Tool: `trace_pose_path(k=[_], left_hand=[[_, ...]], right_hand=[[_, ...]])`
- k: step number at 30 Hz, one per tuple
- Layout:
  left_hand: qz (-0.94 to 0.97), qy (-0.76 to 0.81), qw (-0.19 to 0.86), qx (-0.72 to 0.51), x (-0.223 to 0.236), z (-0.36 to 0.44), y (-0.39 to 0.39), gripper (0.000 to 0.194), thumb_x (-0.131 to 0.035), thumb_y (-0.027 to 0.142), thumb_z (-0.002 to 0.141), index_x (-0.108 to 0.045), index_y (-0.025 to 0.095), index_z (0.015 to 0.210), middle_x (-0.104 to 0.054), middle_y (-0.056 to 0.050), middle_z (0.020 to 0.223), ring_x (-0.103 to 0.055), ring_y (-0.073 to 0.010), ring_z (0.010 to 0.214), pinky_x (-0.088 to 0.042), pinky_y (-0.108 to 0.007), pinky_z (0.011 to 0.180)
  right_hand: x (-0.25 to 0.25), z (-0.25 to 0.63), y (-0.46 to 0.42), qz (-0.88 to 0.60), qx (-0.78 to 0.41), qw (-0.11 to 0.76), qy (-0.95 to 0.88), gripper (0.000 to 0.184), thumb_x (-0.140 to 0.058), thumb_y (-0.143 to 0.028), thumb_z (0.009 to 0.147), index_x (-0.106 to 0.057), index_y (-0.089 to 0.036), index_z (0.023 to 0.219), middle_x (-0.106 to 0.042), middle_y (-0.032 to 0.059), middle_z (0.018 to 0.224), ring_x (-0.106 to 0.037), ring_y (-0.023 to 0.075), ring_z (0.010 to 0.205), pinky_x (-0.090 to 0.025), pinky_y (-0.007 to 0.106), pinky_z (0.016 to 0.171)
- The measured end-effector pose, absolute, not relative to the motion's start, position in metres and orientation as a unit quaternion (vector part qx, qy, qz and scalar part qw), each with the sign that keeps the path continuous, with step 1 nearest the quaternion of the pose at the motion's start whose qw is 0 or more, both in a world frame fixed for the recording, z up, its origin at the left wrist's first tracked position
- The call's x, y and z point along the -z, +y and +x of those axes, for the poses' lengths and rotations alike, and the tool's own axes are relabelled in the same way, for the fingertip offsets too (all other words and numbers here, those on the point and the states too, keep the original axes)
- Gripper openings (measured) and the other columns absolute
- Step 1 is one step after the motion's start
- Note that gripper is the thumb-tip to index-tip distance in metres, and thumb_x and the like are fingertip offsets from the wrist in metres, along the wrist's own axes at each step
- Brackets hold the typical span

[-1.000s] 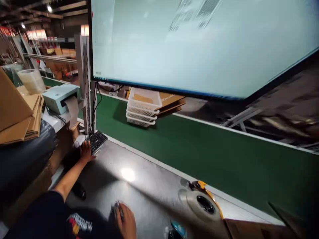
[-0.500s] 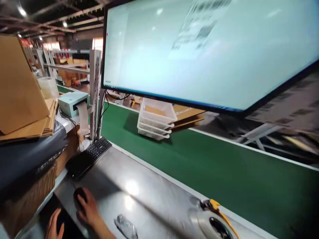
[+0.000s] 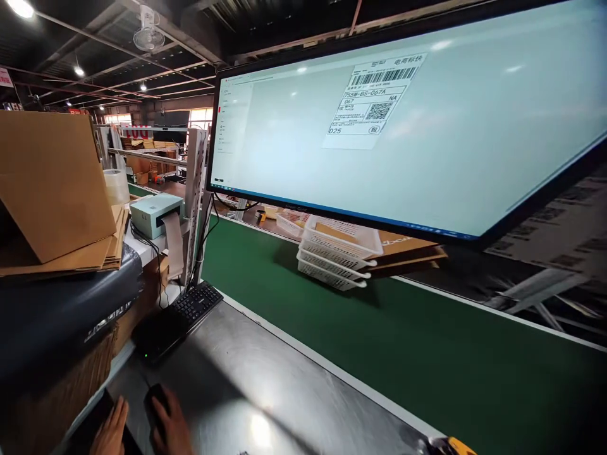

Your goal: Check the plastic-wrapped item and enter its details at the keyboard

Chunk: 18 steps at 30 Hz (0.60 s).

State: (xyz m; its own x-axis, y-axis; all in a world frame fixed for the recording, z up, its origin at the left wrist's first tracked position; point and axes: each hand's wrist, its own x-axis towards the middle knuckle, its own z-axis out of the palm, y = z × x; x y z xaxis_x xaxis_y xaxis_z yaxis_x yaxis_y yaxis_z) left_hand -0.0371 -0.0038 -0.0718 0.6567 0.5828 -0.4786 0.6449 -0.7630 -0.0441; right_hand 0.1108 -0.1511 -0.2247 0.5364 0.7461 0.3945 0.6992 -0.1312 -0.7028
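Note:
My right hand (image 3: 171,424) rests curled over a black computer mouse (image 3: 155,398) on the steel tabletop (image 3: 265,379), at the bottom left of the view. My left hand (image 3: 111,431) lies just left of it, fingers stretched flat on a dark pad at the table's edge, holding nothing. A black keyboard (image 3: 177,316) lies beyond the hands, angled toward the back left. Above hangs a large monitor (image 3: 403,126) showing a white shipping label with a barcode.
A green conveyor belt (image 3: 403,354) runs behind the table, carrying stacked white baskets (image 3: 336,256) and flat cardboard. At the left are a pale label printer (image 3: 154,212), folded cardboard boxes (image 3: 52,183) and a black bag (image 3: 61,309). A yellow tool tip (image 3: 458,447) shows at the bottom edge.
My left hand came back from the keyboard to the table's edge. My right hand left the small packet and took the mouse. The view tilted upward, and the label on the screen is now sharp.

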Motion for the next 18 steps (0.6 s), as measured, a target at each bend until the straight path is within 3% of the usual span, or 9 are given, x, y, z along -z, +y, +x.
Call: trace_pose_path(k=[4,11,18], left_hand=[[0.905,0.317,0.058,0.279,0.069,-0.039,0.006,0.108,-0.045,-0.005,0.073,-0.018,0.018,0.175,-0.005,-0.004,0.182,-0.021,-0.0095,0.168,-0.028,-0.019,0.13],[0.906,0.306,0.142,0.255,0.082,-0.051,0.028,0.111,-0.05,-0.003,0.078,-0.018,0.033,0.177,-0.004,0.003,0.183,-0.037,-0.0075,0.162,-0.036,-0.016,0.124],[0.907,0.306,0.134,0.257,0.086,-0.053,0.026,0.11,-0.049,-0.002,0.079,-0.015,0.035,0.177,-0.002,0.004,0.184,-0.032,-0.0088,0.165,-0.043,-0.019,0.119]], right_hand=[[0.216,0.11,-0.154,-0.754,-0.037,0.441,-0.485,0.108,-0.073,-0.005,0.061,-0.057,-0.047,0.159,-0.054,0.0108,0.168,-0.06,0.0476,0.147,-0.056,0.063,0.117],[0.214,0.106,-0.159,-0.752,-0.045,0.435,-0.493,0.101,-0.075,-0.011,0.065,-0.058,-0.047,0.157,-0.055,0.0113,0.167,-0.06,0.0479,0.146,-0.054,0.065,0.118],[0.217,0.108,-0.159,-0.757,-0.071,0.433,-0.484,0.107,-0.073,-0.008,0.062,-0.056,-0.052,0.158,-0.051,0.007,0.171,-0.057,0.0477,0.149,-0.053,0.065,0.119]])
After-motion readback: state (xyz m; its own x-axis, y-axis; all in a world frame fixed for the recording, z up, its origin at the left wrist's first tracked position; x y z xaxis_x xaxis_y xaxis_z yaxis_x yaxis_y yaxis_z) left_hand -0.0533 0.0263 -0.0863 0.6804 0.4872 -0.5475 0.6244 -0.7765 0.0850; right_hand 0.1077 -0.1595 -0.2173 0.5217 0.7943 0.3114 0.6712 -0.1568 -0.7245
